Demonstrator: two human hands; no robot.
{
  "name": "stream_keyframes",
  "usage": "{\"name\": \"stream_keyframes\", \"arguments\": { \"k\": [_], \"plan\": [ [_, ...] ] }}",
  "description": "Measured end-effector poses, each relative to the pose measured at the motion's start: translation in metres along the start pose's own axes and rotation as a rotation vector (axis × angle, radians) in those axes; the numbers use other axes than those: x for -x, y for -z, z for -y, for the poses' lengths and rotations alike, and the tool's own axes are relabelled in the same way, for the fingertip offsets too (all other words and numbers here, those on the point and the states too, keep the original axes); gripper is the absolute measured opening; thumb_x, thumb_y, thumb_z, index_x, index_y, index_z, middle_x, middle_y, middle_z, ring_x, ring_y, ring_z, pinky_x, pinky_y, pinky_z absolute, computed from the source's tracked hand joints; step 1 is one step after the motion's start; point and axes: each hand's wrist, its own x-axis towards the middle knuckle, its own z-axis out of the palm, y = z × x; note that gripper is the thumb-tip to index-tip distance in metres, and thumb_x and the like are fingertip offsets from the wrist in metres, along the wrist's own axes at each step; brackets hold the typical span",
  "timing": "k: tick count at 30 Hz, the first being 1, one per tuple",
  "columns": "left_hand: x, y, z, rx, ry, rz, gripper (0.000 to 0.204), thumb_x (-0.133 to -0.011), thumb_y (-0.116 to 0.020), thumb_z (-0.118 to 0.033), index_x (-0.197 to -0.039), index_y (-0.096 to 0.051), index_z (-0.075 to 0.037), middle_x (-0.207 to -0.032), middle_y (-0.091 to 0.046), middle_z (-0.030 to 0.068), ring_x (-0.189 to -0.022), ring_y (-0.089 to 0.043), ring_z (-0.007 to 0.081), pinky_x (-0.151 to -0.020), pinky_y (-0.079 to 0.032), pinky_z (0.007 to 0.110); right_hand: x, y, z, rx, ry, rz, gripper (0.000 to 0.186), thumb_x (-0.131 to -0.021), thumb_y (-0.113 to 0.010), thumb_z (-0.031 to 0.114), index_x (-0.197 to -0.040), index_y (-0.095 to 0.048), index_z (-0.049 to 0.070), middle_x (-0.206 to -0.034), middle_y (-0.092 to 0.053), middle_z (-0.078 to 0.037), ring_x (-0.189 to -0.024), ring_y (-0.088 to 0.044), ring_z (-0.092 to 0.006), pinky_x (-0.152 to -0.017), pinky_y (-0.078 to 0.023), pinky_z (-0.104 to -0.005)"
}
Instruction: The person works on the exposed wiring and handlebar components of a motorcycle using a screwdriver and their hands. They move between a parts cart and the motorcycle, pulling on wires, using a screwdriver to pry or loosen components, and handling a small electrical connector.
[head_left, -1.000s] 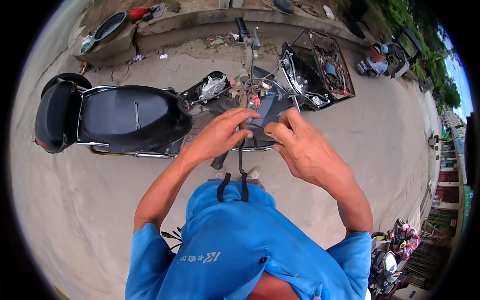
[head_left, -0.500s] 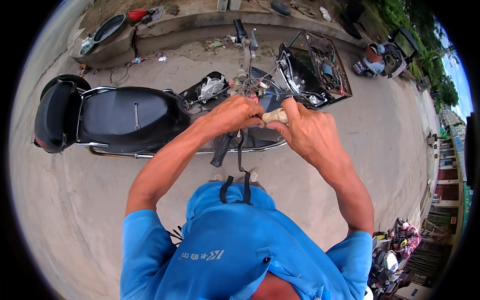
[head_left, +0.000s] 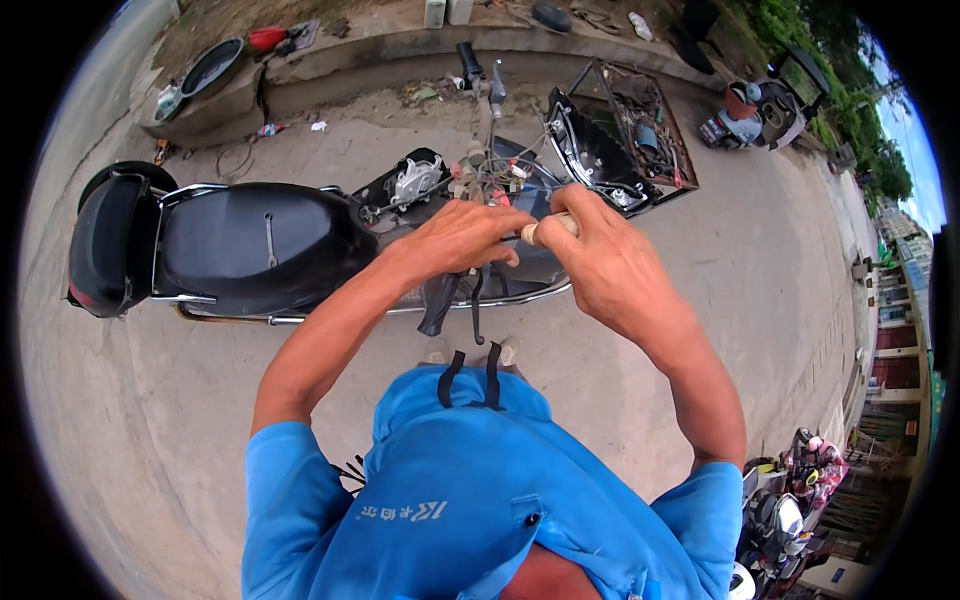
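Observation:
My right hand (head_left: 610, 260) is closed around a pale beige handle (head_left: 548, 230), like that of a screwdriver, held above the stripped front of a black scooter. Just left of it, my left hand (head_left: 455, 238) has its fingers reaching toward the tool's end, thumb and forefinger apart. Below both hands lie loose coloured wires (head_left: 500, 178) around the bare handlebar (head_left: 490, 115). A black grip (head_left: 437, 305) and a brake lever (head_left: 478, 310) point toward me. What the tool's tip touches is hidden.
On the scooter's black seat (head_left: 320, 235) rests a wrench (head_left: 270, 242). A removed black front panel (head_left: 590, 150) leans by a rusty metal crate (head_left: 692, 178) of parts. Beyond runs a concrete kerb (head_left: 380, 68) with a black basin (head_left: 213, 68). Parked motorbikes (head_left: 785, 520) stand at lower right.
My left thumb and fingers have parted and come away from the beige handle. My right hand has moved slightly left and covers more of the handle.

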Motion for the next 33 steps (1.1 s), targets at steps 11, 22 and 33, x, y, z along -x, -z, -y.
{"name": "stream_keyframes", "arguments": {
  "k": [11, 22, 33],
  "plan": [
    [0.004, -0.008, 0.004, 0.021, -0.064, -0.101, 0.02, -0.085, -0.072, -0.017, -0.101, -0.068, -0.006, -0.083, -0.069, 0.0135, -0.084, -0.067, 0.0367, -0.073, -0.051, 0.047, -0.001, 0.008, 0.015, -0.102, -0.25, 0.204, 0.031, -0.088, -0.07, 0.016, -0.11, -0.051, 0.005, -0.102, -0.055, -0.016, -0.093, -0.065, -0.0351, -0.073, -0.053, -0.0462],
    [0.001, -0.01, 0.009, 0.044, 0.018, -0.056, 0.018, -0.084, -0.072, -0.015, -0.092, -0.064, 0.0, -0.081, -0.067, 0.0182, -0.076, -0.064, 0.0394, -0.065, -0.048, 0.048, 0.003, 0.001, 0.01, -0.1, -0.138, 0.024, 0.028, -0.088, -0.07, 0.019, -0.106, -0.052, 0.006, -0.105, -0.054, -0.013, -0.091, -0.064, -0.0327, -0.073, -0.053, -0.0447],
    [0.002, -0.013, 0.008, 0.054, 0.18, 0.042, 0.025, -0.081, -0.075, -0.013, -0.102, -0.066, -0.002, -0.087, -0.064, 0.0149, -0.085, -0.063, 0.0368, -0.076, -0.051, 0.046, 0.01, -0.004, 0.006, -0.143, -0.271, 0.044, 0.024, -0.085, -0.067, 0.01, -0.101, -0.051, 0.004, -0.102, -0.053, -0.013, -0.091, -0.061, -0.032, -0.075, -0.051, -0.0433]
  ]
}}
